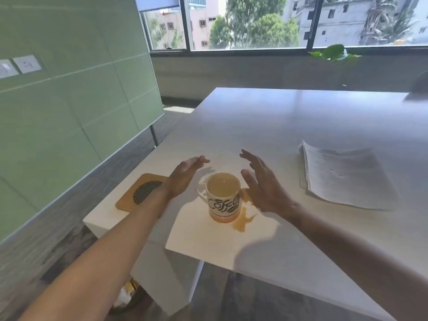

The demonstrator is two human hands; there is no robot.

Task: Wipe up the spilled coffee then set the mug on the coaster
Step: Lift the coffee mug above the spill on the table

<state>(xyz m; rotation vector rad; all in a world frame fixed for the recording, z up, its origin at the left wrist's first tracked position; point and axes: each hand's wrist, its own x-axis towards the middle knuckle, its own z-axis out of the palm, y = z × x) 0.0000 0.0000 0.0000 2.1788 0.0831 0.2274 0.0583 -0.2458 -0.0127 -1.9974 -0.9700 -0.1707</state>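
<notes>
Your left hand [185, 177] and right hand [261, 184] hover with straight, spread fingers on either side of the white ceramic mug with black lettering [223, 196], grasping nothing. The mug stands upright on the white table [289, 117], with a brown coffee puddle [242, 222] touching its base on your right. The square wooden coaster with a dark mesh centre [139, 193] lies just beyond your left wrist. A folded white cloth [345, 177] rests further right.

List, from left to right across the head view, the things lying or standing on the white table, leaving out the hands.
Wooden coaster → coffee mug → spilled coffee → folded cloth.
</notes>
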